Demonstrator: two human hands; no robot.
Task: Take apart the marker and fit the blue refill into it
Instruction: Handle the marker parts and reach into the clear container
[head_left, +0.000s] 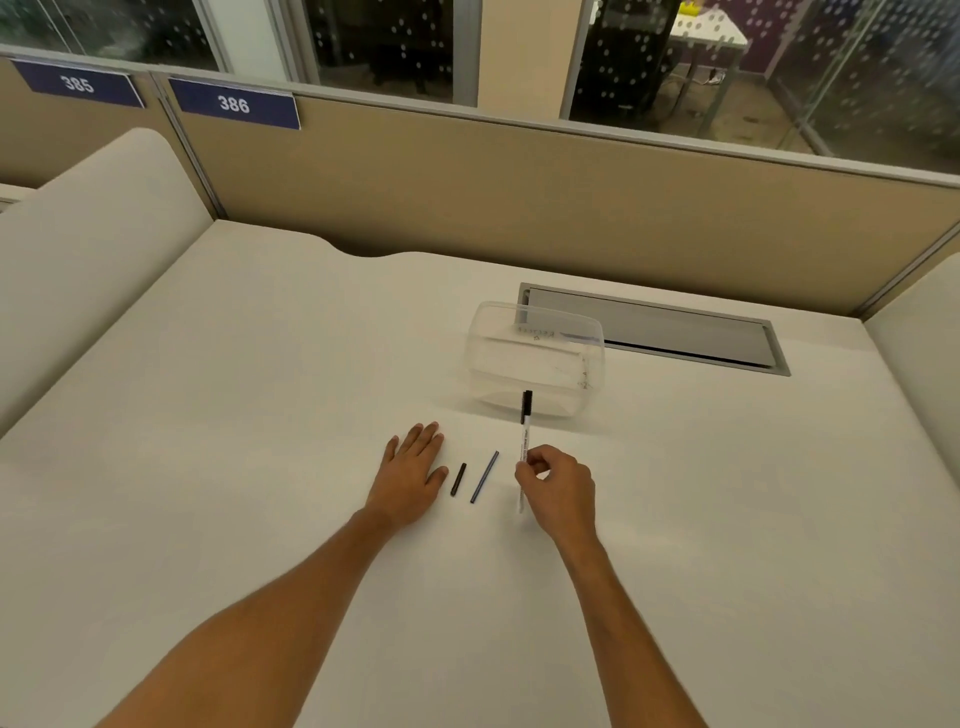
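Note:
A white marker (524, 436) with a black cap lies lengthwise on the white desk (260, 415), cap pointing away from me. My right hand (558, 491) is closed over its lower half, thumb and fingers pinching the barrel. To its left lies the thin blue refill (484, 477), slanted. Further left rests a short black piece (458, 479). My left hand (413, 473) lies flat on the desk beside that piece, fingers spread, holding nothing.
A clear plastic container (537, 358) stands just beyond the marker's cap. Behind it a grey cable hatch (675, 332) is set into the desk. Beige partition panels (467, 197) close off the back and sides.

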